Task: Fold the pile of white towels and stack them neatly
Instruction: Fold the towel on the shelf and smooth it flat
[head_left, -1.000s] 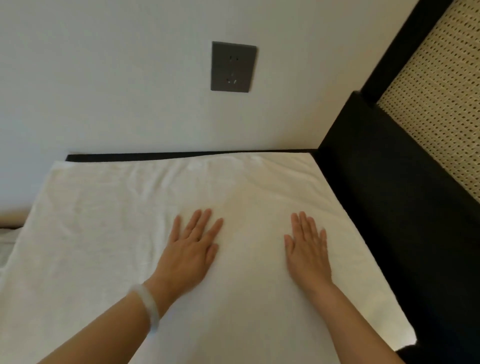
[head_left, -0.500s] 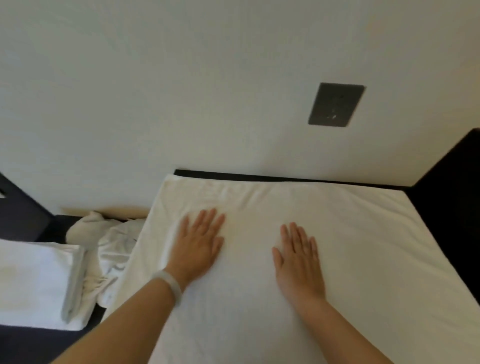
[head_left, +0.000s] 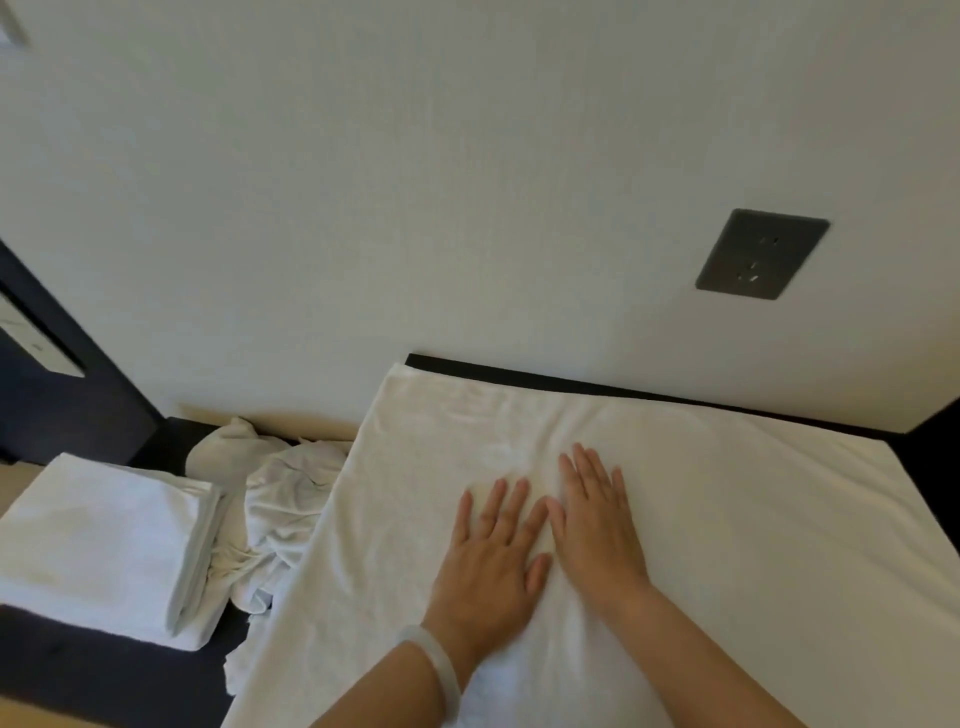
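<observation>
— So, where are the hands?
— Nearest, a pale bracelet (head_left: 437, 669) on the left wrist. Just past it the left hand (head_left: 493, 558) and right hand (head_left: 597, 525) lie flat, palms down, side by side on the spread towel (head_left: 737, 551), fingers straight and slightly apart, gripping nothing. Whether the two hands touch, I cannot tell.
— And the towel?
— Flat on the dark top (head_left: 78, 675), reaching almost to its far edge by the wall (head_left: 467, 182).
— The others?
— Left of it, a crumpled pile (head_left: 275, 493) touches its edge; further left, a folded stack (head_left: 98, 540), edges squared.
— Anything beyond?
— Farthest, a grey socket (head_left: 761, 254) on the wall, off to the right.
</observation>
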